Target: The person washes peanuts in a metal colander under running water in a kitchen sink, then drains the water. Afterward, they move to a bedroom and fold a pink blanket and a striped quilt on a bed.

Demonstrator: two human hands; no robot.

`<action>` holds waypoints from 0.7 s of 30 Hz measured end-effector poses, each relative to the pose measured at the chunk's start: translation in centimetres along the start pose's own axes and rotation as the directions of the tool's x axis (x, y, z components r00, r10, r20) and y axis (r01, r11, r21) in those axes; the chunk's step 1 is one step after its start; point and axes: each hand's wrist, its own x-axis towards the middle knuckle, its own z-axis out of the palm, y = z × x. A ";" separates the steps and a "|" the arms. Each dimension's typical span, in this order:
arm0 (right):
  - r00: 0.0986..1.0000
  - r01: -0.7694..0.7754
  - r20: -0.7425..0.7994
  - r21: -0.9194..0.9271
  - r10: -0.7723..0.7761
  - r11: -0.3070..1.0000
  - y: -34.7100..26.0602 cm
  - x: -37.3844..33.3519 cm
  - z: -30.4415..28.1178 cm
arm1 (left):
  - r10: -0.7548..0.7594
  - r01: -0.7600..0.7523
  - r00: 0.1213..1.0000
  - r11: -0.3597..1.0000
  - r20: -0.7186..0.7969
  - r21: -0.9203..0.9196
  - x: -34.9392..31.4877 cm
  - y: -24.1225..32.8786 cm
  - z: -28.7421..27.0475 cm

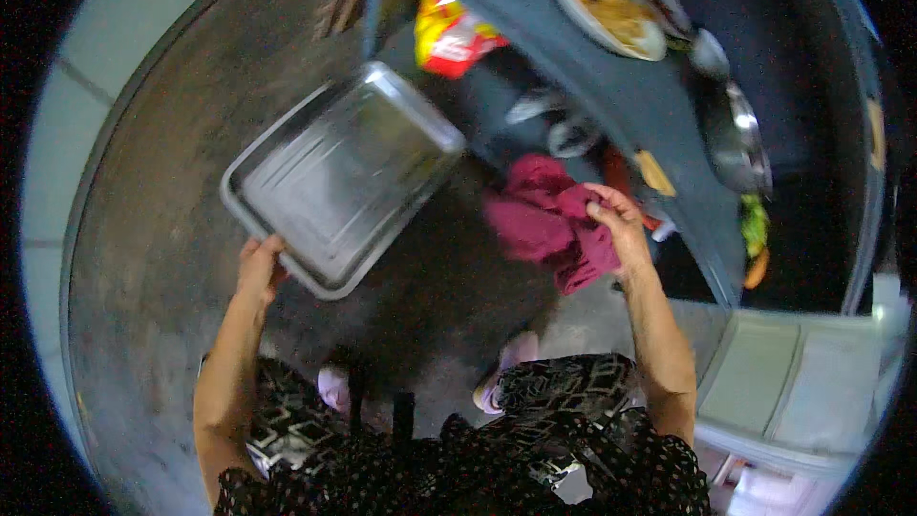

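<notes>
My left hand (260,268) grips the near left corner of a rectangular metal tray (334,177), its fingers closed on the rim. The tray is held out over the floor at a tilt, and its shallow inside holds nothing but light reflections. In my right hand (621,220) a crumpled dark pink cloth (549,215) hangs, pinched between thumb and fingers. The cloth is slightly blurred and is apart from the tray, close to the edge of a dark shelf unit.
A dark grey table (611,96) with a lower shelf stands at the right. On top are an oval plate of food (611,10), a metal bowl (735,139) and green leaves (755,225). A red-yellow bag (451,33) sits below. A pale cabinet (783,373) is at the lower right.
</notes>
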 end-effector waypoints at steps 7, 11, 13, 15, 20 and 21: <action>0.813 0.541 -0.155 -0.153 -0.561 0.827 -13.3 -5.0 -4.3 | 0.036 -0.037 0.999 0.989 -0.008 -0.142 -0.5 0.2 0.9; 0.624 0.630 -0.256 -0.392 -0.738 0.670 -16.7 -3.6 -7.2 | 0.039 -0.038 0.999 0.994 0.004 -0.105 -0.3 0.8 1.4; 0.550 0.523 -0.218 -0.663 -0.806 0.536 -16.6 -1.7 -7.1 | 0.010 -0.006 0.999 0.994 0.035 -0.110 -0.3 0.9 1.1; 0.642 0.450 -0.061 -0.777 -0.764 0.440 -14.9 1.4 -7.6 | 0.020 -0.007 0.997 0.986 0.072 -0.168 0.3 0.4 0.8; 0.782 0.302 0.021 -0.887 -0.623 0.349 -9.7 5.8 -9.0 | 0.005 0.003 0.998 0.993 0.069 -0.118 -0.7 0.6 0.6; 0.787 0.301 0.005 -0.876 -0.617 0.377 -9.6 6.0 -9.0 | 0.008 -0.001 0.998 0.992 0.059 -0.126 -1.0 0.8 0.7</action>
